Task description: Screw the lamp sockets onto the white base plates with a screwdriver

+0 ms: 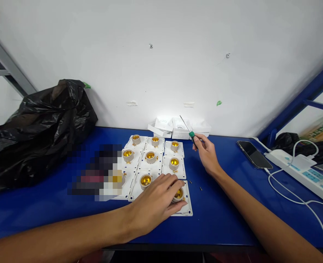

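My left hand [158, 199] is closed around the front right lamp holder [188, 208], a square white plate with a round socket and brass-coloured lining. Its thumb rests by the near side of the socket, and the fingers hide part of the plate. Raised to the right of the group, my right hand [205, 151] grips a screwdriver [191, 134] by its green and black handle, with the shaft pointing up and left, apart from the lamp holders. Several similar lamp holders [151, 157] lie in rows, sockets facing up. Two small screws [201, 189] lie on the blue table.
White covers [182, 128] are piled against the wall. A black plastic bag [41, 135] bulges at the left. On the right are a phone [254, 154], a power strip [305, 171] and loose white cables [287, 189]. A blurred patch covers part of the table's left side.
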`<state>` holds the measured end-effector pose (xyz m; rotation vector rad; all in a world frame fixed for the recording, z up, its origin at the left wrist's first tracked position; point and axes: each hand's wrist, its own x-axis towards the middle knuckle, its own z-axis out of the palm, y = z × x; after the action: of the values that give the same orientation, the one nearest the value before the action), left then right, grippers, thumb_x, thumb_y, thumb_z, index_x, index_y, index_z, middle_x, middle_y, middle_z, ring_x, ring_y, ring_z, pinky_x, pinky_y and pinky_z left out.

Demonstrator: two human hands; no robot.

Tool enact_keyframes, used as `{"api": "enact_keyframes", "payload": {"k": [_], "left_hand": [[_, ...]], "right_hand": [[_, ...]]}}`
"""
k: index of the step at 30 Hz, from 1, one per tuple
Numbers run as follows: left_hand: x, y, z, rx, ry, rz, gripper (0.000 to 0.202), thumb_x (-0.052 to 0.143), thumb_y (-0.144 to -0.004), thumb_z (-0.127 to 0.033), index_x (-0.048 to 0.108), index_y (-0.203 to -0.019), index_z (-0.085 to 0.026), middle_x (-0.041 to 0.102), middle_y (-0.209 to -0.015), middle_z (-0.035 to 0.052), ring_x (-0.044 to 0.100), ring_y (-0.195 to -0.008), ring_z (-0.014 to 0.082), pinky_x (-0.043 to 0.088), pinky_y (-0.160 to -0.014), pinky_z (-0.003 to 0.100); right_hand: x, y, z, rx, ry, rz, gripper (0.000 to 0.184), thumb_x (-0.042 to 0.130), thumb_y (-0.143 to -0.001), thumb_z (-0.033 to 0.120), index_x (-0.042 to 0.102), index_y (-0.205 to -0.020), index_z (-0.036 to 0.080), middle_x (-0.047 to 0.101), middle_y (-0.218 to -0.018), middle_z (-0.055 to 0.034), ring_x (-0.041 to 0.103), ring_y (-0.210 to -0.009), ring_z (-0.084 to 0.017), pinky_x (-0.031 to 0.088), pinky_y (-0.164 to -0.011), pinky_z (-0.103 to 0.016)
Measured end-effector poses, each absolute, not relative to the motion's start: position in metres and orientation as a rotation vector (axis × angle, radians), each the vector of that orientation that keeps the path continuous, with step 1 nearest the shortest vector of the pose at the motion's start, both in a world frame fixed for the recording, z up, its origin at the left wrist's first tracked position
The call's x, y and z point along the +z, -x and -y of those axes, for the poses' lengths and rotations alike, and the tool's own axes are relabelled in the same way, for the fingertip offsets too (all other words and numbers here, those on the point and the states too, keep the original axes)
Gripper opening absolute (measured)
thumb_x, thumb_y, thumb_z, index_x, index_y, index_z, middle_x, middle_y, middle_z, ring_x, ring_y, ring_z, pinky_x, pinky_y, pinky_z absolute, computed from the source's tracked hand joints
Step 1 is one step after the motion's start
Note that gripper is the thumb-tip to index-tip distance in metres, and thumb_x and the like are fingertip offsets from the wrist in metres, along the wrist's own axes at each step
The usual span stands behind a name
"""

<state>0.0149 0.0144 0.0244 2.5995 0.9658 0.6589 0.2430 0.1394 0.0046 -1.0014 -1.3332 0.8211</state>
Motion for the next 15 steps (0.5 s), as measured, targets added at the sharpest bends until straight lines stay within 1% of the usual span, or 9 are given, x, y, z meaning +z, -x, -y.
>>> {"api": "enact_keyframes", "payload": {"k": [1, 2, 4, 6, 7, 10, 15], "left_hand": [[0.024, -0.015, -0.014, 0.663, -2.596, -0.961, 0.028, 0.077, -0.097, -0.024, 0.059, -0.117, -0.019, 0.066, -0.113, 0.0079, 0.066, -0.104, 0.0300, 0.057, -0.091, 0.044], [0.024, -0.014, -0.015, 0.667, -2.589, -0.956, 0.029, 0.077, -0.097, -0.024, 0.059, -0.118, -0.019, 0.066, -0.113, 0.0078, 0.066, -0.105, 0.0292, 0.057, -0.091, 0.043], [0.024, -0.014, -0.015, 0.677, -2.570, -0.946, 0.030, 0.077, -0.098, -0.024, 0.057, -0.120, -0.020, 0.066, -0.115, 0.0077, 0.067, -0.107, 0.0278, 0.058, -0.091, 0.040], [0.024, -0.014, -0.016, 0.690, -2.550, -0.938, 0.030, 0.076, -0.098, -0.027, 0.056, -0.121, -0.021, 0.066, -0.117, 0.0075, 0.068, -0.108, 0.0273, 0.058, -0.092, 0.039], [0.023, -0.014, -0.016, 0.695, -2.542, -0.932, 0.030, 0.076, -0.099, -0.028, 0.056, -0.121, -0.021, 0.066, -0.117, 0.0073, 0.068, -0.108, 0.0272, 0.058, -0.092, 0.039], [0.023, -0.013, -0.017, 0.705, -2.520, -0.916, 0.030, 0.076, -0.099, -0.029, 0.057, -0.121, -0.022, 0.066, -0.118, 0.0071, 0.069, -0.109, 0.0274, 0.058, -0.094, 0.040], [0.024, -0.013, -0.017, 0.707, -2.502, -0.911, 0.030, 0.076, -0.099, -0.028, 0.057, -0.121, -0.022, 0.065, -0.119, 0.0075, 0.068, -0.111, 0.0279, 0.058, -0.095, 0.040]], "right_hand": [[0.006, -0.244, -0.139, 0.841, 0.995, 1.322, 0.026, 0.067, -0.102, 0.037, 0.068, -0.118, 0.017, 0.070, -0.092, -0.0013, 0.067, -0.077, -0.015, 0.060, -0.075, -0.034], [0.007, -0.244, -0.139, 0.868, 0.990, 1.308, 0.027, 0.068, -0.101, 0.037, 0.068, -0.119, 0.017, 0.070, -0.094, -0.0016, 0.067, -0.078, -0.015, 0.060, -0.076, -0.034], [0.009, -0.247, -0.140, 0.944, 0.986, 1.282, 0.029, 0.068, -0.101, 0.038, 0.067, -0.121, 0.017, 0.071, -0.108, -0.0052, 0.070, -0.088, -0.018, 0.062, -0.080, -0.037], [0.010, -0.252, -0.141, 1.040, 0.994, 1.258, 0.031, 0.067, -0.102, 0.038, 0.065, -0.125, 0.017, 0.070, -0.122, -0.0087, 0.071, -0.100, -0.022, 0.063, -0.085, -0.042], [0.011, -0.256, -0.142, 1.091, 1.003, 1.245, 0.032, 0.066, -0.102, 0.038, 0.065, -0.126, 0.018, 0.069, -0.126, -0.0095, 0.071, -0.104, -0.023, 0.062, -0.088, -0.043], [0.013, -0.268, -0.146, 1.229, 1.042, 1.201, 0.034, 0.066, -0.102, 0.038, 0.064, -0.130, 0.019, 0.067, -0.131, -0.0105, 0.070, -0.110, -0.025, 0.061, -0.092, -0.046], [0.016, -0.280, -0.147, 1.371, 1.098, 1.135, 0.037, 0.067, -0.101, 0.038, 0.063, -0.132, 0.018, 0.066, -0.133, -0.0108, 0.069, -0.112, -0.026, 0.061, -0.093, -0.047]]}}
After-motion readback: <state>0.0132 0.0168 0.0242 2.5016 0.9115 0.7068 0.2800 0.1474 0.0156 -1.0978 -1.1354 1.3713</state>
